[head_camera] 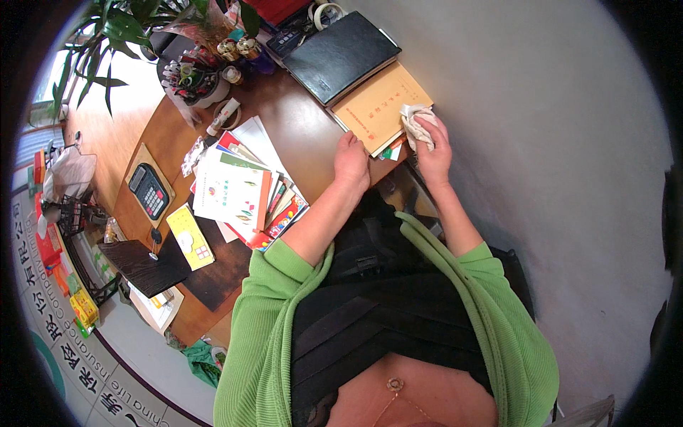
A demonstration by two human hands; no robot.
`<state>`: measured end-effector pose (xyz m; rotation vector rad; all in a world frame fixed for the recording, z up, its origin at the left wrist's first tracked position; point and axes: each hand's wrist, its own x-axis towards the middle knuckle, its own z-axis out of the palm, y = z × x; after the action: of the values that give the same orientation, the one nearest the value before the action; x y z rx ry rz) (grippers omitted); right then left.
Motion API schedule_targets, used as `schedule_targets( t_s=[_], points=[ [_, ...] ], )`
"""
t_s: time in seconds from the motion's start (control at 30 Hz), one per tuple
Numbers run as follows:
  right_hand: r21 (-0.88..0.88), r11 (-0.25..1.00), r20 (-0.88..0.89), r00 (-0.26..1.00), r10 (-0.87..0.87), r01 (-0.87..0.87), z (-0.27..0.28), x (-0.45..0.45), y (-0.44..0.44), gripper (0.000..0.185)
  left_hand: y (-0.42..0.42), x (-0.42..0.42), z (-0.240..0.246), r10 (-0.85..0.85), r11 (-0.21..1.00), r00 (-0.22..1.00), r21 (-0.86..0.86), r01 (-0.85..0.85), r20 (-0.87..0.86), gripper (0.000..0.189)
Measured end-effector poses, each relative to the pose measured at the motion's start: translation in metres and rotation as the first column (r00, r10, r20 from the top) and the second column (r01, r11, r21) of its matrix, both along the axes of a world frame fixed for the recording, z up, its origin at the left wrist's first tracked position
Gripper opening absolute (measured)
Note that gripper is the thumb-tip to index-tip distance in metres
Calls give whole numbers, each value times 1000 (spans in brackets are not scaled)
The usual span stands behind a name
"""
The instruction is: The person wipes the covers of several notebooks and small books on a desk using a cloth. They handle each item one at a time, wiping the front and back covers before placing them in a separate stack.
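My right hand (435,152) is closed on a crumpled whitish cloth (418,125), which touches the right edge of a tan paper-covered book (381,107). At that book's near left corner is my left hand (352,160), its fingers bent against the edge; whether it grips the book is not clear. A black leather-look notebook (341,56) lies just beyond, beside the tan book. Some small coloured papers (392,152) stick out beneath the tan book near the desk edge.
On the brown wooden desk (299,139) lie a fanned pile of papers and booklets (235,187), a calculator (149,191), a yellow card (190,237) and a tape roll (229,115). A pen holder (197,80) and a leafy plant (125,26) stand farther back. A grey wall (560,133) rises at right.
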<state>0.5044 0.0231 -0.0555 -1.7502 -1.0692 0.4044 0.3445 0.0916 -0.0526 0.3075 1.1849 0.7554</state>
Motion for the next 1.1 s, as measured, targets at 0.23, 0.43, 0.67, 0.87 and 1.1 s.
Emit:
schedule_targets(
  t_s=[0.23, 0.43, 0.67, 0.87, 1.1],
  points=[
    [-16, 1000, -6, 1000, -3, 3, -2, 1, -4, 39, 18, -16, -8, -74, 985, 994, -159, 60, -79, 51],
    [-30, 999, 0, 1000, -13, 13, -1, 3, -6, 40, 21, -14, 0, -63, 990, 998, -129, 63, 5, 36],
    [-16, 1000, 16, 1000, -12, 12, 3, 4, -5, 43, 26, -6, 1, -176, 979, 984, -97, 177, 25, 19],
    [5, 1000, 67, 998, -17, 16, 16, 9, 2, 44, 22, -28, -13, -199, 978, 972, -39, 205, 123, 17],
    [-128, 917, 338, 853, 398, -377, 6, -47, 23, 46, 6, -41, -27, -271, 951, 962, -144, 273, 37, 21]
  ],
)
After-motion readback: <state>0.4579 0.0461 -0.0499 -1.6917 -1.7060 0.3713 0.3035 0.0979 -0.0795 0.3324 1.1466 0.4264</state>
